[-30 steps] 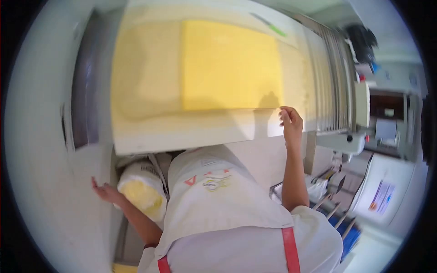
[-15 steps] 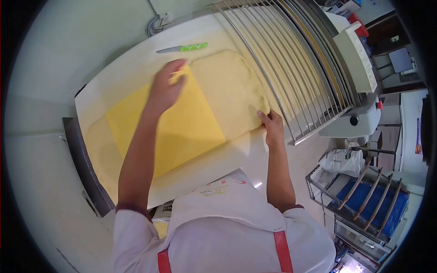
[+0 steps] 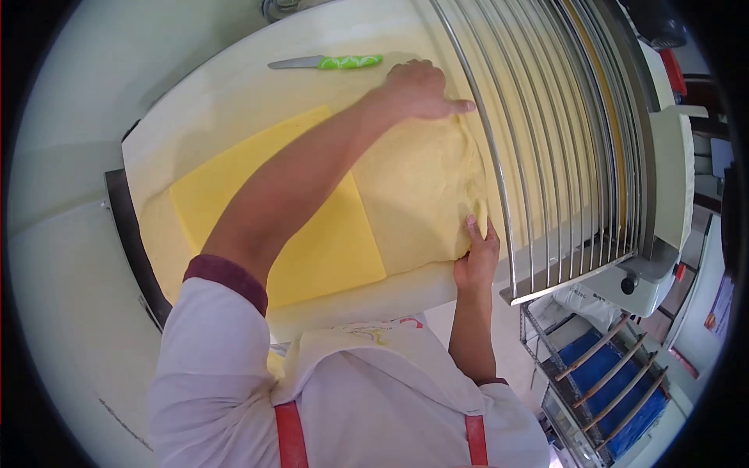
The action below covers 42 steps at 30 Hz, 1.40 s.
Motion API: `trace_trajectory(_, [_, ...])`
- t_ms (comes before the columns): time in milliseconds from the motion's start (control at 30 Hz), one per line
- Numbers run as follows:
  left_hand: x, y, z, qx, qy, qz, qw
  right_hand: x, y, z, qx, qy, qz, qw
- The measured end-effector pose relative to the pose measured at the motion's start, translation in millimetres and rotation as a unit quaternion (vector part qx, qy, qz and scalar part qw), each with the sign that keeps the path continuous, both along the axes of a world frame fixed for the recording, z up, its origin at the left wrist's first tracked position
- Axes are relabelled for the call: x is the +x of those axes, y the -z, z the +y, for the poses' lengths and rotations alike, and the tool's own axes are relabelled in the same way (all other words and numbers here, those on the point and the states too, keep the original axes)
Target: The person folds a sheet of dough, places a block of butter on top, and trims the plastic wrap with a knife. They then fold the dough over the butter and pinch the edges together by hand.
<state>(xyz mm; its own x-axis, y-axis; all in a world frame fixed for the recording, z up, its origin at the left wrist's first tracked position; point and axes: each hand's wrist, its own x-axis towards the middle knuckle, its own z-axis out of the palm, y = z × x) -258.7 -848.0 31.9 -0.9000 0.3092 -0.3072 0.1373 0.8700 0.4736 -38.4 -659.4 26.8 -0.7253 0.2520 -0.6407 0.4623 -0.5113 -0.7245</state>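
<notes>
A wide sheet of pale dough (image 3: 413,187) lies on the white work surface, with a smooth yellow slab (image 3: 320,249) on top of its left and middle part. My left hand (image 3: 421,90) is at the dough's far right corner, its thumb stretched to the right; its other fingers are curled and what they hold is hidden. My right hand (image 3: 477,253) pinches the near right edge of the dough, which is lifted a little between thumb and fingers. Beyond the slab lies a knife (image 3: 351,62) with a green patterned handle.
A metal bar guard (image 3: 538,156) of a machine stands just right of the dough. Below it, at the lower right, is a rack (image 3: 608,382) with wooden rods and blue sheeting. A wall runs along the left.
My left hand has moved right, from the slab's far corner to the dough's far right corner. My right hand still grips the near edge. The view has shifted slightly.
</notes>
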Motion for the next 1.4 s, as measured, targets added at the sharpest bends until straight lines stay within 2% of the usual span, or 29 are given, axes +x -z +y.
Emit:
trace_trajectory(67, [20.1, 4.2, 9.0, -0.006, 0.000, 0.102, 0.995, -3.7, -3.3, -3.0, 0.021, -0.013, 0.001, 1.000])
trace_trajectory(100, [25.1, 1.5, 11.6, 0.025, -0.047, 0.057, 0.997, -4.0, -6.8, -6.2, 0.033, -0.024, 0.003, 0.999])
trace_trajectory(200, [28.0, -14.9, -2.0, 0.075, -0.057, 0.086, 0.992, 5.9, -26.3, -8.8, 0.123, -0.082, 0.093, 0.985])
trace_trajectory(233, [33.4, -20.2, -9.3, 0.139, -0.088, 0.171, 0.971, 13.2, -33.8, -11.4, 0.163, -0.094, 0.147, 0.971])
trace_trajectory(300, [44.9, -42.0, -36.8, 0.253, -0.169, 0.263, 0.916, 30.8, -65.5, -31.4, 0.246, -0.137, 0.232, 0.931])
trace_trajectory(333, [49.3, -53.0, -54.0, 0.308, -0.204, 0.308, 0.877, 38.3, -82.6, -44.0, 0.287, -0.154, 0.276, 0.904])
trace_trajectory(400, [69.4, -61.7, -97.4, 0.499, -0.261, 0.308, 0.767, 58.3, -103.9, -70.2, 0.335, -0.262, 0.322, 0.846])
trace_trajectory(433, [87.7, -56.2, -126.3, 0.590, -0.272, 0.253, 0.717, 68.5, -110.3, -84.2, 0.338, -0.326, 0.341, 0.814])
trace_trajectory(500, [120.0, -30.3, -186.7, 0.548, -0.231, 0.322, 0.736, 76.9, -117.7, -120.9, 0.358, -0.491, 0.349, 0.713])
trace_trajectory(533, [136.9, -22.6, -211.6, 0.620, -0.241, 0.221, 0.713, 79.6, -103.6, -141.4, 0.370, -0.516, 0.396, 0.663])
trace_trajectory(600, [165.7, 9.7, -253.1, 0.698, -0.176, 0.121, 0.683, 93.1, -85.5, -164.1, 0.435, -0.570, 0.443, 0.538])
trace_trajectory(667, [192.3, 2.5, -269.4, 0.545, -0.331, 0.228, 0.736, 104.0, -82.3, -178.5, 0.524, -0.619, 0.445, 0.380])
trace_trajectory(700, [207.3, -3.3, -279.3, 0.451, -0.405, 0.279, 0.745, 97.4, -83.2, -179.9, 0.471, -0.639, 0.441, 0.419])
trace_trajectory(767, [239.6, -13.0, -281.9, 0.456, -0.459, 0.308, 0.697, 70.1, -89.1, -166.0, 0.351, -0.680, 0.422, 0.486])
trace_trajectory(800, [256.2, -19.4, -274.0, 0.456, -0.486, 0.324, 0.672, 48.1, -89.2, -171.7, 0.360, -0.637, 0.427, 0.530])
trace_trajectory(833, [275.5, -14.4, -248.4, 0.483, -0.520, 0.279, 0.647, 14.4, -85.7, -186.0, 0.369, -0.590, 0.428, 0.577])
trace_trajectory(867, [290.6, -7.4, -227.0, 0.501, -0.551, 0.245, 0.621, -51.7, -69.0, -225.5, 0.442, -0.507, 0.508, 0.539])
trace_trajectory(900, [295.8, -4.1, -209.1, 0.533, -0.541, 0.237, 0.605, -73.9, -53.9, -249.1, 0.478, -0.468, 0.544, 0.507])
trace_trajectory(933, [297.4, -1.7, -196.0, 0.565, -0.530, 0.229, 0.590, -88.5, -37.7, -264.4, 0.478, -0.484, 0.567, 0.465])
trace_trajectory(1000, [297.0, 3.1, -178.5, 0.583, -0.513, 0.214, 0.593, -109.7, -13.9, -286.5, 0.481, -0.512, 0.605, 0.376])
trace_trajectory(1100, [293.9, 4.0, -154.0, 0.627, -0.519, 0.178, 0.553, -105.8, -34.5, -294.9, 0.469, -0.603, 0.531, 0.366])
trace_trajectory(1300, [295.5, 1.9, -140.0, 0.617, -0.512, 0.187, 0.568, -118.3, -36.1, -317.4, 0.435, -0.672, 0.521, 0.295])
trace_trajectory(1400, [293.7, -0.4, -138.2, 0.577, -0.496, 0.227, 0.607, -118.0, -47.0, -345.7, 0.405, -0.674, 0.534, 0.311])
